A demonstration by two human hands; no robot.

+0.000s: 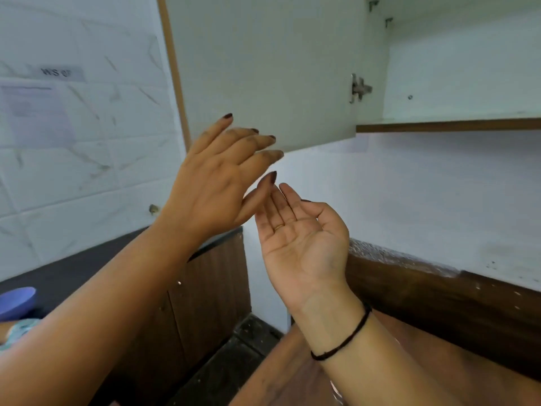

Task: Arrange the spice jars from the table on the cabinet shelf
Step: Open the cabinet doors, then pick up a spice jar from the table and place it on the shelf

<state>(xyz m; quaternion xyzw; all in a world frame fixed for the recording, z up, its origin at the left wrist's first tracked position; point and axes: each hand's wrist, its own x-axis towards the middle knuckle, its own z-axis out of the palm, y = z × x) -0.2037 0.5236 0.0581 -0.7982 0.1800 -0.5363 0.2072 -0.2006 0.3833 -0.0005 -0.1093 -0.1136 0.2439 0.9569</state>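
Two bare hands raised before an open wall cabinet, head view. Nearest, at the lower right, a brown table (281, 376) lies under the right forearm, whose wrist carries a thin black thread band (345, 338). At the lower left edge, a blue bowl (17, 301) sits on a dark counter (73, 273), with brown wooden cupboard doors (210, 282) below the counter's end.

In the middle, the right hand (301, 238) is turned palm toward the camera, fingers loosely extended and close together, holding nothing; a thin ring (278, 227) shows on one finger. The left hand (216, 177), to its left and slightly higher, shows its back, fingers straight and spread wide, also holding nothing. The left thumb overlaps the right fingertips; whether they touch cannot be told.

Farther back, the pale cabinet door (263, 68) stands swung open behind the left hand, with a metal hinge (360, 88) at its right edge. The cabinet shelf (448, 124), brown-edged, runs to the right from the hinge at the upper right, above and beyond both hands. A white tiled wall (87, 171) on the far left carries a blurred paper notice (35, 112).
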